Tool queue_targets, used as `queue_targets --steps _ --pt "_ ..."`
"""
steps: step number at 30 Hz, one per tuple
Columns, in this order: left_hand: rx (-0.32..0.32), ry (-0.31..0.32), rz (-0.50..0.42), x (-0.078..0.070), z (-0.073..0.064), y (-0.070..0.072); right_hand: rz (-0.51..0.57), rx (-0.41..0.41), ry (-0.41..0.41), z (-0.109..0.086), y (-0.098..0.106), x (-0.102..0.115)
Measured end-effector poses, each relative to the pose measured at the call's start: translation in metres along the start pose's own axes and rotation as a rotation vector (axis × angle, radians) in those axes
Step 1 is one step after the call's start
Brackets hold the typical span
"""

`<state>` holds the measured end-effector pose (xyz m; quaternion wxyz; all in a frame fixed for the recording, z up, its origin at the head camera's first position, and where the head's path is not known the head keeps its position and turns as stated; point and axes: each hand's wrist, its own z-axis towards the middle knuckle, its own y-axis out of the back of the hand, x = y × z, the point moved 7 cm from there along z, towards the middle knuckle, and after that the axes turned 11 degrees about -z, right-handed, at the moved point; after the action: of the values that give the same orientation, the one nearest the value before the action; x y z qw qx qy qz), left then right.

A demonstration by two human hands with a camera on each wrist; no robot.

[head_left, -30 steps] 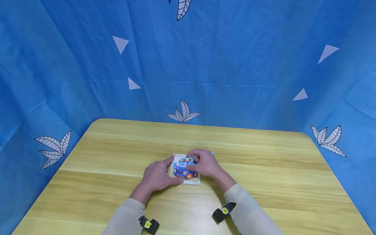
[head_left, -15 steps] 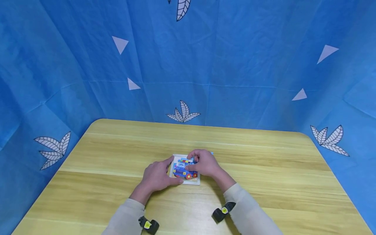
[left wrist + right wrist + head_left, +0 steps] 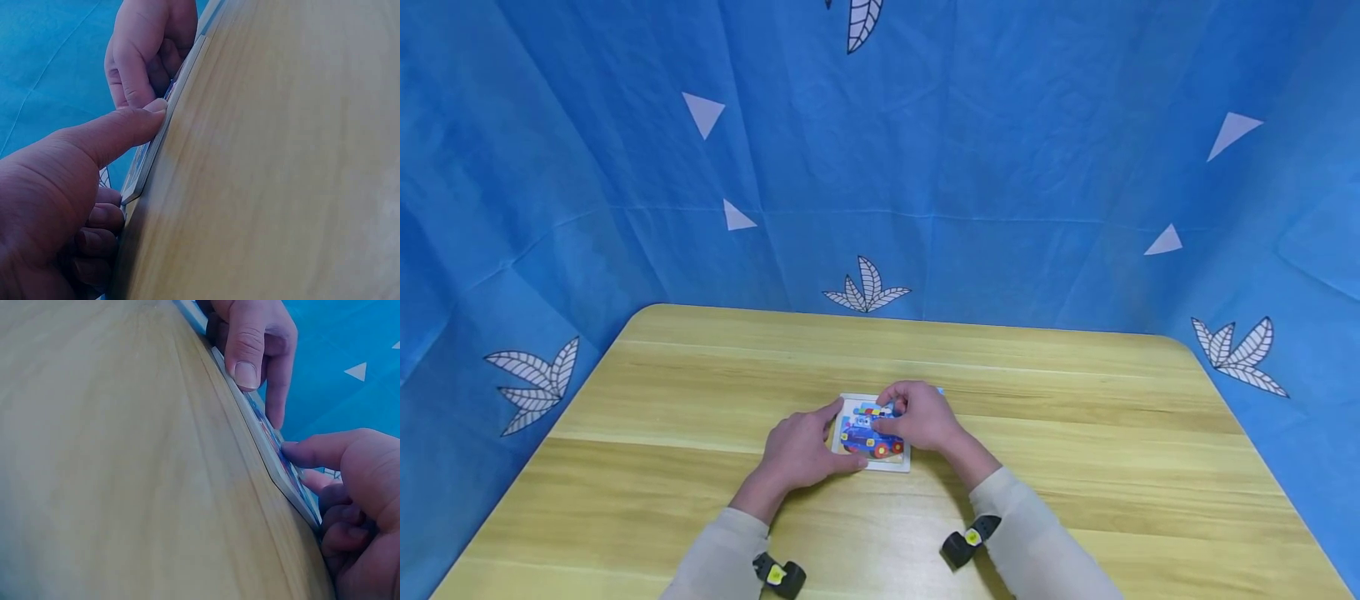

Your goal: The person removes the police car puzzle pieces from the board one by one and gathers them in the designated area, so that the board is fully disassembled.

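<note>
A small picture puzzle (image 3: pixel 865 467) with a pale frame lies flat on the table, showing a blue cartoon vehicle with red wheels. My left hand (image 3: pixel 797 450) holds the frame at its left side, thumb on the near edge and index finger at the far left corner. Over the right half of the picture, my right hand (image 3: pixel 925 417) bends its thumb and index finger onto a puzzle piece (image 3: pixel 887 411), covering the far right corner. In the right wrist view, that thumb touches the face of the picture, and the other fingers are curled under.
A light-blue bit (image 3: pixel 942 390) shows just behind my right hand, mostly hidden. The wooden table (image 3: pixel 1075 417) reaches out on all sides of the puzzle. Beyond its far edge hangs a blue curtain (image 3: pixel 1000 167) with white leaves and triangles.
Both hands and the puzzle stay almost in place. The head view has shifted very slightly.
</note>
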<state>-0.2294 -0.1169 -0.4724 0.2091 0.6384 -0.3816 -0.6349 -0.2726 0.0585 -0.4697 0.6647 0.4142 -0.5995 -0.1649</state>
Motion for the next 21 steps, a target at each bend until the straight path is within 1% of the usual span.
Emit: queue_targets --steps 12,21 --pt "-0.001 -0.004 -0.022 -0.002 0.001 0.0 0.069 -0.024 0.069 -0.005 0.002 0.0" --pt "-0.005 -0.008 -0.022 -0.003 0.0 0.001 0.104 -0.07 0.059 -0.011 0.009 -0.004"
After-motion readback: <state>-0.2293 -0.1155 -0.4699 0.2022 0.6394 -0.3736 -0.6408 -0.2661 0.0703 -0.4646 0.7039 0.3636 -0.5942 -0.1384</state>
